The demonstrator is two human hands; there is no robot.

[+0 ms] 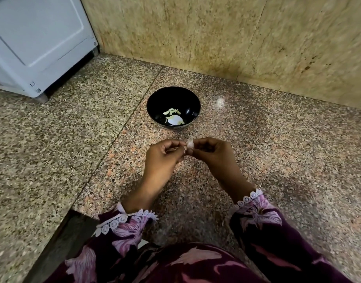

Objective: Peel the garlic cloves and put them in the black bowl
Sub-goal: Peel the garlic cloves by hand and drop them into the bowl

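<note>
Garlic clove (pixel 190 144) sits pinched between my two hands, left hand (pixel 165 155) and right hand (pixel 211 152) both gripping it with curled fingertips above the floor (pixel 73 139). Just beyond them I see the black bowl (pixel 173 108), peeled cloves (pixel 172 112) lying inside.

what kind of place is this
Probably a home kitchen, with the person working at floor or counter level. Speckled granite surface, stone wall, a white appliance, and a black bowl of peeled garlic cloves point to that.
</note>
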